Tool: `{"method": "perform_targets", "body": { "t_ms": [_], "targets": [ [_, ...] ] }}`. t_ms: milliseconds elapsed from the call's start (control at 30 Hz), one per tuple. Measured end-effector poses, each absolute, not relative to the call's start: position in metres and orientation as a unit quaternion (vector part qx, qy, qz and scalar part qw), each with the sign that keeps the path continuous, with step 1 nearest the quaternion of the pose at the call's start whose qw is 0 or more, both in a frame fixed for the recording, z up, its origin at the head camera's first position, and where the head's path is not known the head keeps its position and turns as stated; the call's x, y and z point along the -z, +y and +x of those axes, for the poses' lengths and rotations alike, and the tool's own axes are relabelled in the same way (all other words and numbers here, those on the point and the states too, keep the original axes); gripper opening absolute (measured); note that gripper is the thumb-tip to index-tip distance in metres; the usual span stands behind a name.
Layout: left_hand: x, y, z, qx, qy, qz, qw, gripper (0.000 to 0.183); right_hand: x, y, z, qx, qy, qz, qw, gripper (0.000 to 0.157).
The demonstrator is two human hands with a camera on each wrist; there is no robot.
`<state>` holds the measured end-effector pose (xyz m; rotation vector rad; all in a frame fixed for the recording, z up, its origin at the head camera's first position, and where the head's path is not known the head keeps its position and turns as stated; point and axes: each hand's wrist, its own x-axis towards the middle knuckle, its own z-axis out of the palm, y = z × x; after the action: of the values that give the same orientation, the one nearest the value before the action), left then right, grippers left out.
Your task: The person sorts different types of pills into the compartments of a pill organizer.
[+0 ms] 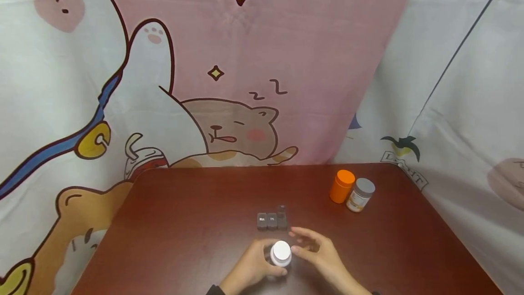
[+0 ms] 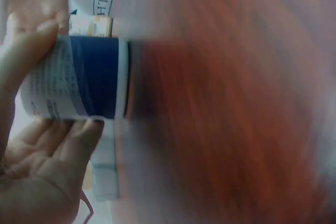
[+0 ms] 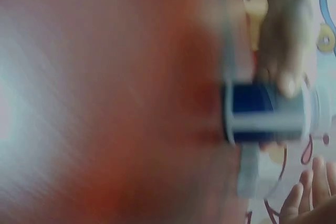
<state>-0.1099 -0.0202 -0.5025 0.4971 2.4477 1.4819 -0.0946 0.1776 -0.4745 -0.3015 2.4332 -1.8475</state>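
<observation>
My left hand (image 1: 255,263) grips a white pill bottle (image 1: 281,253) between thumb and fingers, cap up. A dark blue and white label wraps the bottle (image 2: 94,77) in the left wrist view, its base close to the table. Just right of it, my right hand (image 1: 321,254) is held with fingers loosely bent and nothing in them. In the right wrist view, the fingers (image 3: 307,192) of that hand stand apart from the bottle (image 3: 268,111). Beyond both hands lies a small dark grey pill organizer (image 1: 272,221) with lettered lids; its right compartment has its lid raised.
An orange bottle (image 1: 342,186) and a white bottle with a grey cap (image 1: 360,195) stand side by side at the table's back right. The reddish-brown table (image 1: 184,213) meets a printed cloth (image 1: 311,58) along its back edge.
</observation>
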Motion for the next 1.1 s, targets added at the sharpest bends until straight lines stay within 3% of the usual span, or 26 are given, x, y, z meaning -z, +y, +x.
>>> {"method": "perform_targets", "body": {
  "t_ms": [200, 500, 700, 800, 967, 1100],
  "targets": [
    [0.503, -0.017, -0.102, -0.528, 0.830, 0.151, 0.096, 0.062, 0.480, 0.163, -0.070, 0.529, 0.847, -0.054, 0.009, 0.053],
    [0.501, -0.015, -0.097, -0.530, 0.829, 0.170, 0.052, 0.056, 0.484, 0.148, -0.081, 0.525, 0.849, -0.047, -0.029, 0.052],
    [0.497, -0.021, -0.097, -0.525, 0.829, 0.181, 0.062, 0.057, 0.488, 0.159, -0.106, 0.465, 0.848, -0.246, -0.068, 0.040],
    [0.495, -0.023, -0.099, -0.520, 0.833, 0.170, 0.078, 0.060, 0.485, 0.168, -0.120, 0.439, 0.830, -0.341, -0.051, 0.042],
    [0.497, -0.023, -0.099, -0.524, 0.831, 0.161, 0.092, 0.061, 0.481, 0.177, -0.128, 0.435, 0.807, -0.399, 0.002, 0.046],
    [0.499, -0.021, -0.099, -0.543, 0.818, 0.159, 0.097, 0.060, 0.480, 0.178, -0.127, 0.437, 0.795, -0.420, 0.007, 0.040]
  ]
}}
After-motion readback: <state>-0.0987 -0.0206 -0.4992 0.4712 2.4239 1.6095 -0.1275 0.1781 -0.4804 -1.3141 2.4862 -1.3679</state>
